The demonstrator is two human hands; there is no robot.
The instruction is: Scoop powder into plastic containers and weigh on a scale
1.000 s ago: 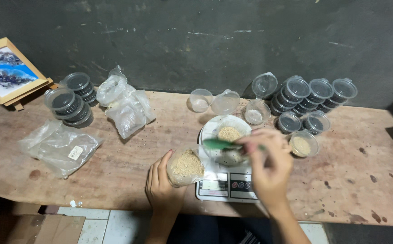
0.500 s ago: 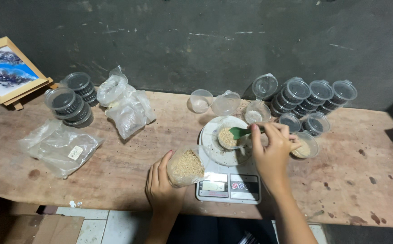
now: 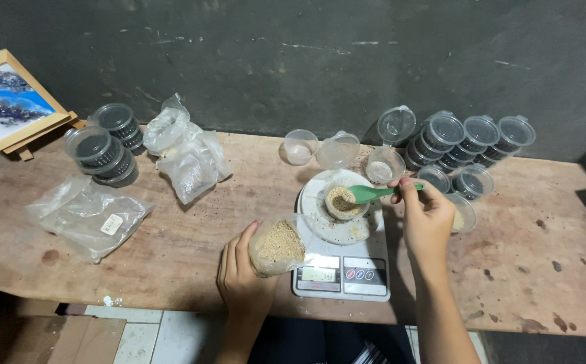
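My left hand (image 3: 241,271) holds a small clear bag of tan grain (image 3: 278,244) at the near edge of the wooden table, just left of a white digital scale (image 3: 342,273). My right hand (image 3: 426,220) grips the handle of a green spoon (image 3: 372,193). The spoon's bowl rests over a small clear cup (image 3: 341,200) partly filled with tan grain. That cup stands on a white plate (image 3: 324,226) on top of the scale.
Stacked lidded cups (image 3: 469,145) line the back right, with open cups (image 3: 384,164) and an empty cup (image 3: 300,146) nearby. More stacked cups (image 3: 103,144), plastic bags (image 3: 186,156) (image 3: 84,214) and a framed picture (image 3: 8,101) lie on the left.
My right hand moved the green spoon from near the bag up to the cup on the scale. The left hand kept the bag still.
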